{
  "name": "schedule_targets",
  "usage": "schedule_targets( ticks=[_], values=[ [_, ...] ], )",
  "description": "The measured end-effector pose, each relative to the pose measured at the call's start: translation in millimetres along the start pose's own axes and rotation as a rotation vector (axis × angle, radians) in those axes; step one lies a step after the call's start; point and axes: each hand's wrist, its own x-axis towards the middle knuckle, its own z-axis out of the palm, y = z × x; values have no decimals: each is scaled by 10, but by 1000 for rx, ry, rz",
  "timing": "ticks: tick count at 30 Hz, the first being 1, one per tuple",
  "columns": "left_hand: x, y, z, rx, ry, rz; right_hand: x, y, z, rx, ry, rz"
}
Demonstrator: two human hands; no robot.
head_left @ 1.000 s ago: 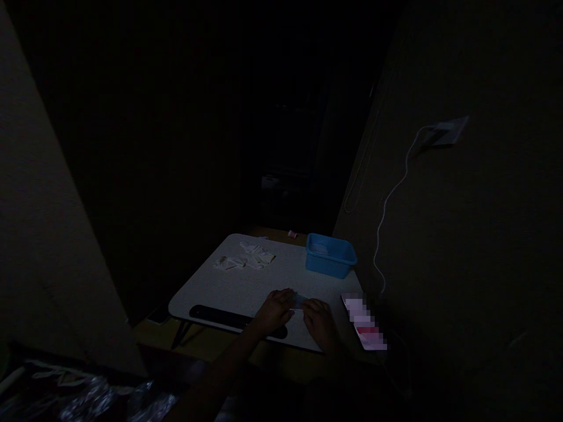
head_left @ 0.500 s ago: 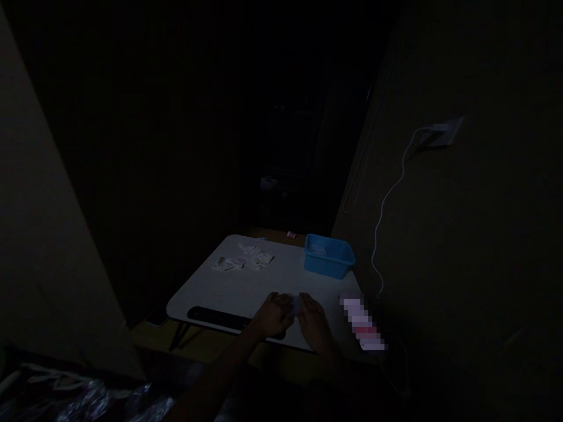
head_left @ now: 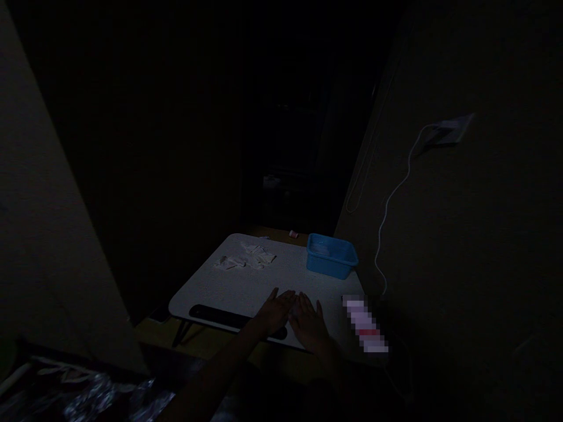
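The scene is very dark. Both hands are over the near part of a small white folding table (head_left: 211, 290), their fingertips close together. My left hand (head_left: 276, 310) lies low over the tabletop with its fingers stretched toward the right. Beside it, my right hand (head_left: 308, 319) has its fingers extended and slightly spread, pointing away from me. A faint pale patch shows between the hands; what it is I cannot make out, and the palms are hidden. Farther back on the left of the table lie crumpled whitish pieces (head_left: 259, 255), perhaps cloth or paper.
A blue plastic basket (head_left: 329, 266) with something pale inside stands at the back right. A blurred-out phone-like screen (head_left: 365, 325) lies at the right edge. A white cable (head_left: 387, 202) hangs from a wall socket (head_left: 453, 130). A black slot (head_left: 220, 316) runs along the front edge.
My fingers have straightened and flattened, and the hands have come closer together, covering most of the pale thing seen between them before. The view has shifted slightly.
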Motion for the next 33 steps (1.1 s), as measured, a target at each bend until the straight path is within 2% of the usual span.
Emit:
schedule_targets(
  ticks=[6,10,13,20,25,33],
  values=[
    [-4,-39,11,16,-65,-37,13,1,35,3,-8,20],
    [-14,-24,2,14,-54,-47,9,8,50,7,12,53],
    [-14,-6,-1,13,-31,-53,-34,99,49,11,24,46],
    [-14,22,-54,-31,-2,-75,-117,365,-115,37,99,-183],
    [6,12,-55,-49,-10,-99,-52,279,-251,-41,66,-234],
    [20,-64,49,-31,15,-82,-85,166,-255,-23,171,-168]
  ],
)
